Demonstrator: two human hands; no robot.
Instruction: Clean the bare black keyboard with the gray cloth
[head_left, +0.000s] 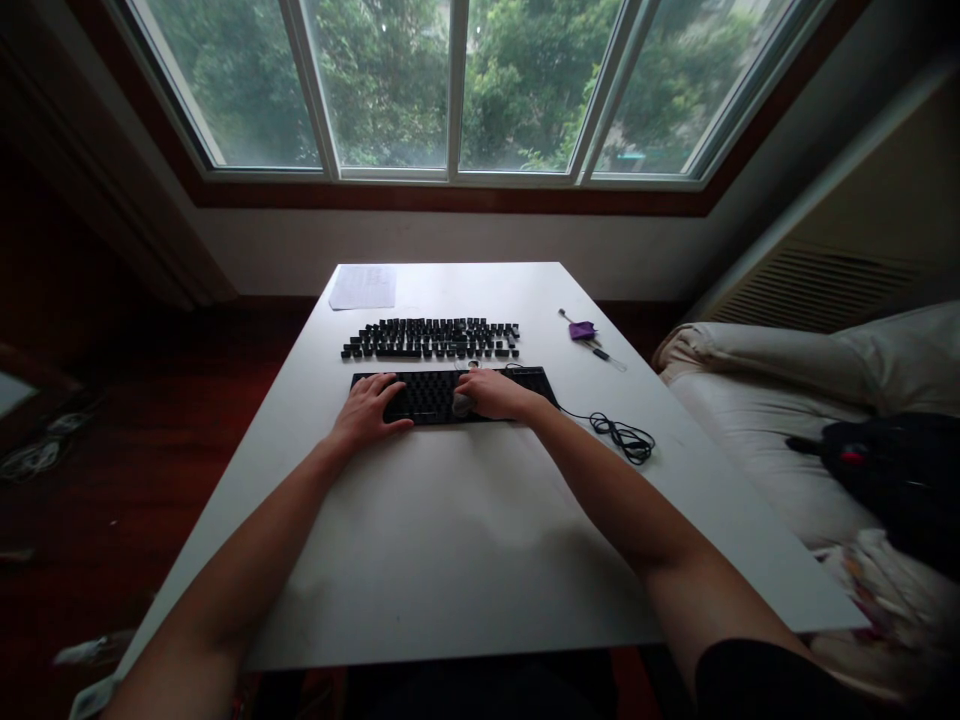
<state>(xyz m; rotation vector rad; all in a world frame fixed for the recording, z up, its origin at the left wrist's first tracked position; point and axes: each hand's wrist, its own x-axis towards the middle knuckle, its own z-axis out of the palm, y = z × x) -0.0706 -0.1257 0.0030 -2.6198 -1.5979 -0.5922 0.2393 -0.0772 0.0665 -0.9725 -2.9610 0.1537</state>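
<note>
A black keyboard base without its keycaps lies across the middle of the white table. Just beyond it, several black keycaps are laid out in rows. My left hand rests flat on the keyboard's left end with fingers spread. My right hand sits over the keyboard's middle, fingers curled around a small grey object that I cannot make out. The keyboard's black cable lies coiled to the right.
A sheet of paper lies at the table's far left corner. A purple tool with a thin handle lies at the far right. A bed with pale bedding and a dark bag stands to the right. Windows fill the far wall.
</note>
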